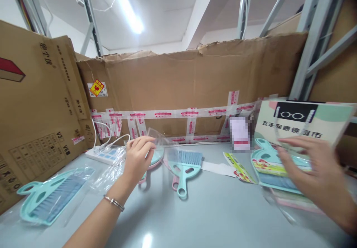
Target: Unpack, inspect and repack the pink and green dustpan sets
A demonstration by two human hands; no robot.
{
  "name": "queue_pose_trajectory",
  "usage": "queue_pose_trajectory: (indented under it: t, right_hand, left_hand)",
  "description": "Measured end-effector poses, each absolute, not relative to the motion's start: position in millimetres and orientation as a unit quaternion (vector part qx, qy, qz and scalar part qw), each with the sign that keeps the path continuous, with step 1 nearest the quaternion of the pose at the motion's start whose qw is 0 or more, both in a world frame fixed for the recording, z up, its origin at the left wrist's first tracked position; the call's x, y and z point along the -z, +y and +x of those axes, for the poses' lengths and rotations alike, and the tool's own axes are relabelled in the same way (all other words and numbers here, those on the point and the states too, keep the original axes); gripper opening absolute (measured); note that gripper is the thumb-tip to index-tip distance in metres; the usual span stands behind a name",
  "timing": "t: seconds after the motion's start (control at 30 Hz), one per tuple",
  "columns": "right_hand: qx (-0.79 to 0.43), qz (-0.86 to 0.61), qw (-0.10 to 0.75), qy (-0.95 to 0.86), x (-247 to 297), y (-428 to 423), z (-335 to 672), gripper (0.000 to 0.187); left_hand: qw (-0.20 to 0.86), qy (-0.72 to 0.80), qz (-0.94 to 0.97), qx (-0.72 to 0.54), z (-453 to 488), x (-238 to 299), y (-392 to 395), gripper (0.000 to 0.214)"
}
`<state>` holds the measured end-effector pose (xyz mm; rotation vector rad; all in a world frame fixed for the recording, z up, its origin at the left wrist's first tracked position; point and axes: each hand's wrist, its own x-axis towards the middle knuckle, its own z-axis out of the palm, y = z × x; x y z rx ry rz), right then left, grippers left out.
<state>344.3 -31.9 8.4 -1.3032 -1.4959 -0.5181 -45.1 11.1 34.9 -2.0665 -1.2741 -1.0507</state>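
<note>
My left hand [139, 155] is closed, its fingers bent together on a thin clear plastic bag [164, 140] that spreads out to the right. Beneath and beside it lie a turquoise dustpan [156, 156], pink pieces under it, and a turquoise hand brush [185, 169] with blue-grey bristles. My right hand [315, 169], smeared by motion, has thumb and fingers apart over a packed turquoise dustpan set [267, 158] with a printed card; contact is unclear. At far left, another turquoise dustpan and brush set [55, 194] rests in clear wrapping.
A paper bag [329, 123] with a glasses print stands at right behind the packed sets. A printed card [239, 168] and white strip [217, 168] lie mid-table. A power strip [103, 155], crumpled plastic [111, 173] and cardboard walls [173, 80] border the table.
</note>
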Motion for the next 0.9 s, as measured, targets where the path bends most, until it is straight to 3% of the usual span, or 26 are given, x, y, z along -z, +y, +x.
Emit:
queue_pose_trajectory:
  t: [0.1, 0.3, 0.4, 0.5, 0.6, 0.77, 0.9]
  right_hand:
    - [0.038, -0.516, 0.489, -0.702, -14, -10, 287, 0.027]
    - [-0.163, -0.493, 0.247, -0.818, 26, 35, 217, 0.075]
    - [-0.226, -0.493, 0.161, -0.824, 36, 36, 207, 0.074]
    - [-0.242, -0.501, 0.169, -0.814, 38, 32, 213, 0.072]
    - [-0.235, -0.519, 0.195, -0.799, 40, 33, 221, 0.070]
    - [-0.196, -0.516, 0.225, -0.803, 46, 37, 223, 0.063]
    - [-0.190, -0.522, 0.231, -0.799, 49, 36, 221, 0.060]
  left_hand:
    - [0.220, -0.417, -0.737, 0.484, -39, -32, 7, 0.020]
    - [0.137, -0.410, -0.703, 0.565, -42, -32, 12, 0.014]
    - [0.120, -0.446, -0.629, 0.625, -71, -44, 22, 0.011]
    - [0.207, -0.529, -0.513, 0.644, -120, -57, 30, 0.012]
    - [0.304, -0.680, -0.464, 0.479, -163, -61, 32, 0.017]
    - [0.154, -0.813, -0.550, 0.111, -174, -50, 28, 0.030]
    - [0.201, -0.752, -0.620, 0.094, -130, -51, 16, 0.052]
